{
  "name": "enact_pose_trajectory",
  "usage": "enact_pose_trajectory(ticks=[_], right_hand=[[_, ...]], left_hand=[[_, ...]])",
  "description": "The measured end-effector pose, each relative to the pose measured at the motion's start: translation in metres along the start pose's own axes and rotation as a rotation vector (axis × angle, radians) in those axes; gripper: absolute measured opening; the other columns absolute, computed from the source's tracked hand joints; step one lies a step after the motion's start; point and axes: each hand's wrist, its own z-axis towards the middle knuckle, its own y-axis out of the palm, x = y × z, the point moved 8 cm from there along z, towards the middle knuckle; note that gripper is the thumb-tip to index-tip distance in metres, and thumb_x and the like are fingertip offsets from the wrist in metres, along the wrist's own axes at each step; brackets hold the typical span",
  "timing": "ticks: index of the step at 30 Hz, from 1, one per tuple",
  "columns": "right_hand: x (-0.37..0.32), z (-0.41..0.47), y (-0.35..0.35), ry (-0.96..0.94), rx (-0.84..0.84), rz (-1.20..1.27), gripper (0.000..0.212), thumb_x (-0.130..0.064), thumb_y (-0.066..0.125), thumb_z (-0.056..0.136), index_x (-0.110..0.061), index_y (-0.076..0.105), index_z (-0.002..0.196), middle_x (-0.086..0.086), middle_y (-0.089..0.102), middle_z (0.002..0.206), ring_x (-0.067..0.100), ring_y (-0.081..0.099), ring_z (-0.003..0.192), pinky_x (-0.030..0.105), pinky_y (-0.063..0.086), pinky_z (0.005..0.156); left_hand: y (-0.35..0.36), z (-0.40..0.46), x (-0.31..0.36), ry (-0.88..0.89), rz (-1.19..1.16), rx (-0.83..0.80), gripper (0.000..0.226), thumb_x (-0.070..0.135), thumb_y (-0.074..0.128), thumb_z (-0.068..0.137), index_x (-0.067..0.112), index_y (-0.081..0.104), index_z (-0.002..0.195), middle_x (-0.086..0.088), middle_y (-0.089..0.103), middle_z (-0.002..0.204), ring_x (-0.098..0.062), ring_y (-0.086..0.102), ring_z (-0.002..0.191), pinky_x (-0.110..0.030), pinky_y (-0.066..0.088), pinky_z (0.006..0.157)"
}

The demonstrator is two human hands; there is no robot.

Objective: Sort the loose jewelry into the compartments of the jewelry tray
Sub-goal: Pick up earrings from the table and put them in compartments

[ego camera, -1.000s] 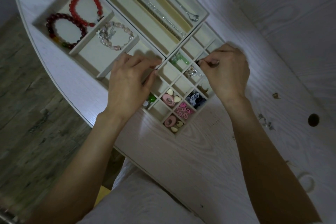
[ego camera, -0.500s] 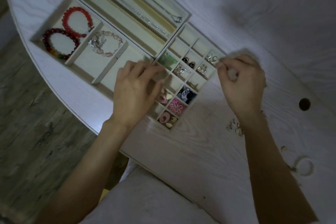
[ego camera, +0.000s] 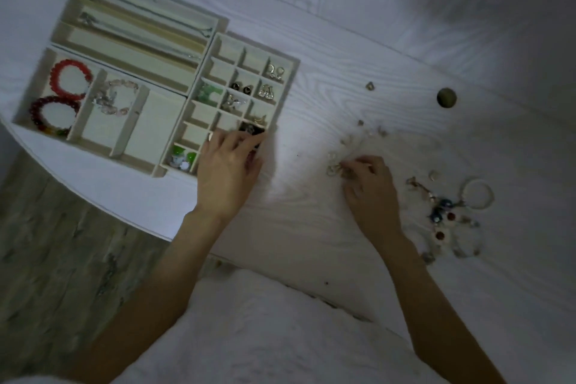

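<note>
Jewelry (ego camera: 339, 165) lay loose on the table (ego camera: 311, 227) right of the tray (ego camera: 288, 72), the right hand (ego camera: 371, 187) pinching at it while the left hand (ego camera: 227, 171) rested relaxed on the tray's corner, where a tiny piece could slip or tangle.

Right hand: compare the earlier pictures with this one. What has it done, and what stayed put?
The right hand left the jewelry tray and moved right to the loose jewelry on the table, fingers curling onto a piece. The left hand stays resting on the tray's near corner.
</note>
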Motion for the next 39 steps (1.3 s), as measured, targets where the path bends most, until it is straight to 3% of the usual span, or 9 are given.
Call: enact_pose_trajectory(ticks=[3, 10, 14, 17, 22, 27, 31, 35, 39], right_hand=[[-0.004, -0.012, 0.010, -0.034, -0.005, 0.040, 0.024, 0.003, 0.064, 0.080, -0.006, 0.066, 0.102, 0.012, 0.057, 0.101, 0.026, 0.054, 0.087, 0.029, 0.045, 0.069], [0.041, -0.014, -0.026, 0.140, 0.081, -0.056, 0.026, -0.004, 0.061, 0.079, -0.010, 0.066, 0.103, 0.013, 0.056, 0.101, 0.030, 0.053, 0.089, 0.033, 0.047, 0.067], [0.019, 0.004, -0.038, -0.030, 0.133, -0.023, 0.021, -0.009, 0.059, 0.080, -0.010, 0.069, 0.098, 0.010, 0.060, 0.099, 0.028, 0.052, 0.088, 0.033, 0.044, 0.075], [-0.018, 0.027, -0.020, -0.187, 0.054, 0.031, 0.017, -0.009, 0.065, 0.077, -0.008, 0.073, 0.091, 0.009, 0.066, 0.086, 0.031, 0.057, 0.086, 0.035, 0.048, 0.077], [-0.037, 0.050, 0.025, -0.271, -0.168, -0.317, 0.015, -0.017, 0.062, 0.087, -0.006, 0.072, 0.090, 0.010, 0.068, 0.085, 0.030, 0.052, 0.093, 0.037, 0.040, 0.082], [-0.022, 0.058, 0.015, -0.038, -0.201, -0.038, 0.011, -0.011, 0.073, 0.079, -0.007, 0.070, 0.090, 0.008, 0.068, 0.088, 0.025, 0.059, 0.092, 0.031, 0.047, 0.073], [-0.037, 0.060, 0.007, -0.105, -0.216, -0.005, 0.007, -0.008, 0.073, 0.076, -0.007, 0.073, 0.083, 0.008, 0.069, 0.080, 0.018, 0.062, 0.071, 0.026, 0.047, 0.063], [-0.068, 0.077, -0.013, -0.114, -0.089, 0.154, 0.007, -0.010, 0.071, 0.078, -0.010, 0.074, 0.083, -0.003, 0.069, 0.078, 0.004, 0.055, 0.067, 0.025, 0.045, 0.071], [-0.107, 0.113, -0.005, -0.105, -0.091, 0.204, 0.008, -0.013, 0.067, 0.084, -0.013, 0.073, 0.089, -0.009, 0.067, 0.083, -0.008, 0.050, 0.068, 0.006, 0.037, 0.067]], left_hand=[[0.001, -0.003, 0.001, -0.007, -0.005, 0.019, 0.033, 0.012, 0.064, 0.084, 0.014, 0.068, 0.117, -0.009, 0.067, 0.102, -0.034, 0.054, 0.089, -0.041, 0.042, 0.079], [0.004, -0.001, 0.006, -0.069, 0.035, -0.029, 0.035, 0.006, 0.062, 0.084, 0.014, 0.068, 0.117, -0.011, 0.067, 0.105, -0.037, 0.056, 0.090, -0.041, 0.044, 0.077], [0.005, 0.000, 0.008, -0.055, 0.070, -0.021, 0.034, 0.006, 0.061, 0.084, 0.015, 0.069, 0.116, -0.011, 0.067, 0.104, -0.037, 0.057, 0.089, -0.041, 0.043, 0.074], [0.004, 0.000, 0.009, -0.056, 0.083, -0.005, 0.033, 0.008, 0.060, 0.085, 0.015, 0.070, 0.115, -0.010, 0.068, 0.104, -0.037, 0.057, 0.089, -0.040, 0.042, 0.073], [0.003, -0.001, 0.008, -0.055, 0.087, 0.013, 0.032, 0.008, 0.063, 0.083, 0.015, 0.071, 0.113, -0.009, 0.069, 0.102, -0.036, 0.058, 0.088, -0.039, 0.043, 0.072], [-0.001, -0.003, 0.009, -0.061, 0.039, 0.024, 0.031, 0.007, 0.065, 0.084, 0.016, 0.071, 0.113, -0.007, 0.069, 0.100, -0.034, 0.056, 0.085, -0.038, 0.041, 0.072], [-0.003, -0.002, 0.010, 0.010, 0.029, 0.020, 0.035, 0.007, 0.069, 0.079, 0.017, 0.071, 0.112, -0.004, 0.068, 0.095, -0.031, 0.055, 0.081, -0.031, 0.031, 0.069], [-0.010, 0.003, 0.002, 0.058, -0.033, 0.024, 0.026, 0.027, 0.062, 0.087, 0.018, 0.072, 0.109, -0.001, 0.068, 0.096, -0.025, 0.052, 0.084, -0.029, 0.030, 0.069], [-0.028, 0.006, -0.029, -0.041, -0.116, 0.154, 0.028, 0.032, 0.053, 0.092, 0.018, 0.070, 0.109, -0.001, 0.066, 0.098, -0.020, 0.047, 0.087, -0.031, 0.035, 0.073]])
